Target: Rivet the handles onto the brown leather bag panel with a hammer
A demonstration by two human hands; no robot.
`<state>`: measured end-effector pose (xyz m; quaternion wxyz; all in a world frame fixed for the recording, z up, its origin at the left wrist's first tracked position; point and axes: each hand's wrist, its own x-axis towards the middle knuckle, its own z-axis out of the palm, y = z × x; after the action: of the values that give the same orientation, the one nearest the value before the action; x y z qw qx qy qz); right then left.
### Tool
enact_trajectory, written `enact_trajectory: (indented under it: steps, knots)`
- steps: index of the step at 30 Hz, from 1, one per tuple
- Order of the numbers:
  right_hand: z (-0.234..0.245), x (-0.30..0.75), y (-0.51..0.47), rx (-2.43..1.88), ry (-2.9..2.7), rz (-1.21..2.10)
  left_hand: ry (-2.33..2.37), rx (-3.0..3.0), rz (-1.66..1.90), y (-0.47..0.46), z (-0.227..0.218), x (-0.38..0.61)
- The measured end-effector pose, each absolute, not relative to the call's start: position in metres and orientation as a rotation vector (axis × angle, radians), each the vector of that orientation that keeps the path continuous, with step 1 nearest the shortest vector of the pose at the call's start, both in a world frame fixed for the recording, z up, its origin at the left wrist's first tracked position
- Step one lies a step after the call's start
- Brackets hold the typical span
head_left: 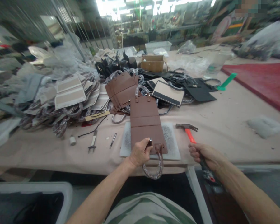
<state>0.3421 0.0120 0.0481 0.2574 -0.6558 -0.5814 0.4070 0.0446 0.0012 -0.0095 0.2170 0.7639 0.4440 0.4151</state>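
Observation:
My left hand (140, 152) is closed round a short metal punch (150, 140), its round top showing above the fingers. It rests over the lower end of a brown leather bag panel (146, 119), beside the base of a plastic-wrapped handle (154, 176). Beneath the panel lies a pale speckled slab (172, 140). To the right, my right hand (204, 155) grips the dark handle of a claw hammer (189, 133). The hammer's head is raised off to the slab's right, apart from the punch. The punch's lower end is hidden by my fingers.
Brown panels (121, 88), black panels (198, 90) and beige panels (70, 91) are piled behind. A small rod (113, 140), a forked tool (92, 141) and a white bottle (72, 140) lie left. Bins (67, 189) stand below the table edge. Another person (224, 28) is at the far right.

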Motion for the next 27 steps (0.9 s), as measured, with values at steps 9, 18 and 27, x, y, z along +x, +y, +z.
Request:
enact_trajectory:
  steps: [9,18,27]
  knots:
    - [0.134,0.296,-0.041,-1.644,-1.952,0.360,1.239,2.095,1.140,0.002,-0.012,0.046]
    - [0.180,0.282,-0.056,-1.531,-1.958,-0.061,1.268,2.088,1.122,0.003,-0.014,0.045]
    - [0.097,0.326,-0.054,-1.918,-2.227,0.471,1.265,1.982,1.175,-0.006,0.027,0.068]
